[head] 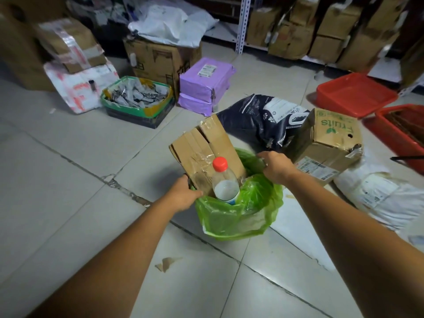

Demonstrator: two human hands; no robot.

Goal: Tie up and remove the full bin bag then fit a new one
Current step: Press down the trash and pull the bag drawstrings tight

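Purple parcels [205,87], red trays [358,94], fruits box [331,138], tiled floor [68,168]

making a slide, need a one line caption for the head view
Both hands, left hand and right hand, grip the rim of a full green plastic bin bag holding folded brown cardboard.

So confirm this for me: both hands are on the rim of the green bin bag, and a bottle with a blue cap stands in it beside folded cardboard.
Not quite: the head view shows the bottle has a red cap, not blue. The rest holds: left hand and right hand are at the rim of the green bin bag, with folded cardboard beside the bottle.
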